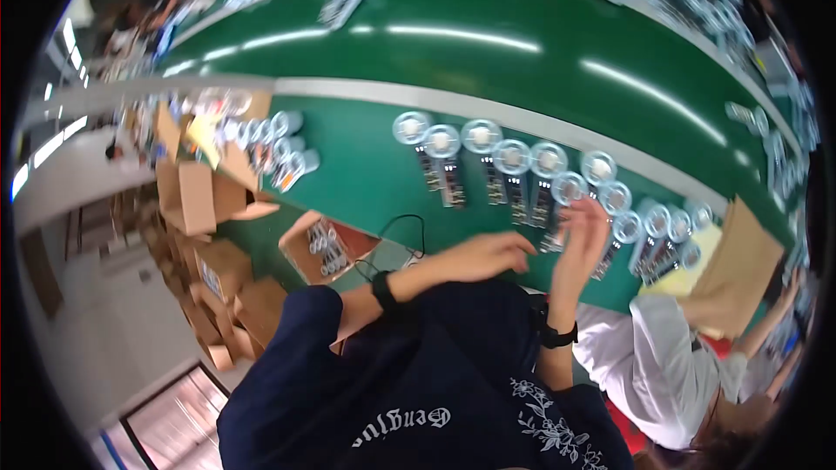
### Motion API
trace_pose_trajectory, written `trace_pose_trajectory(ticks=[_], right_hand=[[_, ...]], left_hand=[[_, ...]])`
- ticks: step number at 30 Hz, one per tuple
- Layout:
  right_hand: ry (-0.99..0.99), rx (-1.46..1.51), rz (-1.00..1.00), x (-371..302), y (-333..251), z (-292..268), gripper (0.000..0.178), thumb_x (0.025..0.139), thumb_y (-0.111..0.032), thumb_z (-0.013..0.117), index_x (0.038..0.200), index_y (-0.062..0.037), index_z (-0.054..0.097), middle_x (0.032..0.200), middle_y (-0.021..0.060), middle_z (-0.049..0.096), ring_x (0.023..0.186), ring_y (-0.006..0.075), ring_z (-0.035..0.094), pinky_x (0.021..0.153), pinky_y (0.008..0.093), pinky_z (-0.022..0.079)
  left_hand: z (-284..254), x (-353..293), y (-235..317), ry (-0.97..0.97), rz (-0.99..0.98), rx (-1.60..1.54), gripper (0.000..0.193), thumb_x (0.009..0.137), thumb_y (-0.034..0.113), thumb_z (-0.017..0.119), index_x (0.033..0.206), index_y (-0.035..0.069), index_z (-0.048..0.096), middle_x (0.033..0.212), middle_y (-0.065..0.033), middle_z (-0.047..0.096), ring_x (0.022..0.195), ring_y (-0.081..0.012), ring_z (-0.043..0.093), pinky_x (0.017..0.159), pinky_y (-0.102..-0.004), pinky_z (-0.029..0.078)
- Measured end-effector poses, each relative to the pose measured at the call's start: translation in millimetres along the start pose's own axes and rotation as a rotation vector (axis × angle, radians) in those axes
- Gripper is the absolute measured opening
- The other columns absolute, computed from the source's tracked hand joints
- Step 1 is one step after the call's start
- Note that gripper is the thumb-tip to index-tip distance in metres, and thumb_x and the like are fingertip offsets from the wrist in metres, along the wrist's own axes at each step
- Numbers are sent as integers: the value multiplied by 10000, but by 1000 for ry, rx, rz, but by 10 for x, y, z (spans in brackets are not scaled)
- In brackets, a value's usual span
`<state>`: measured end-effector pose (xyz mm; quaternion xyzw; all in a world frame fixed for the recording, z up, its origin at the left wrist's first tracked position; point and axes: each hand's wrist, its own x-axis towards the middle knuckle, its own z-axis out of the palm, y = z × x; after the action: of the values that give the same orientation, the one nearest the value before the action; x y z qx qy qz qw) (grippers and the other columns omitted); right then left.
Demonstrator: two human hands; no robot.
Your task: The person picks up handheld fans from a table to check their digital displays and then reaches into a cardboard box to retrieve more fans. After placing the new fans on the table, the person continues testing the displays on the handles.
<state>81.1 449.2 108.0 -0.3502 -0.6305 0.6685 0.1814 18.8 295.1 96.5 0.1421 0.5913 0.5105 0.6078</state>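
1. Head view: my left hand (488, 254) lies flat, fingers open, holding nothing, on the green surface (366, 183).
2. My right hand (582, 235) pinches one clear round-headed black-handled fan (557, 209) in the row.
3. Step, as I judge: arranging the row.

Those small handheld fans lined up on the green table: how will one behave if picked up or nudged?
Probably light: each handheld fan is a thin round clear head on a slim dark handle. It looks top-heavy, so lifted by the handle it may swing. Lying flat on the green table, it should slide rather than roll. The right hand is at one; the picture is blurred.
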Motion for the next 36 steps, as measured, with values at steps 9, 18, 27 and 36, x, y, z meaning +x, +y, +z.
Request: trace_pose_trajectory(ticks=[9,18,27,36], right_hand=[[-1116,294,814,-1169,657,2762,299,954,-195,463,1208,-42,505,1081,81,589,980,165,581,847,270,462],[-505,115,902,-1940,1370,4846,328,885,-267,599,1113,-57,494,1023,40,557,905,132,549,812,299,456],[-661,73,549,-1482,1257,4159,344,887,-207,589,1149,-32,452,752,17,494,600,103,506,549,257,462],[-891,548,661,-1324,-229,3184,509,856,-177,559,1259,39,335,799,87,455,556,111,459,391,237,441]], left_hand=[[-2549,-2398,-1600,1731,119,886,232,843,121,582,1056,30,564,1001,-156,580,945,-301,553,816,-378,438],[-3421,-2856,-2236,1308,85,637,289,814,173,629,1042,12,552,956,-149,559,862,-282,540,755,-369,442],[-3259,-2431,-2158,902,137,-176,292,857,216,582,1059,31,481,810,-70,504,628,-147,499,543,-283,408],[-2382,-2661,-999,609,486,-848,315,963,254,384,1183,28,373,793,-53,481,528,-101,455,419,-235,390]])
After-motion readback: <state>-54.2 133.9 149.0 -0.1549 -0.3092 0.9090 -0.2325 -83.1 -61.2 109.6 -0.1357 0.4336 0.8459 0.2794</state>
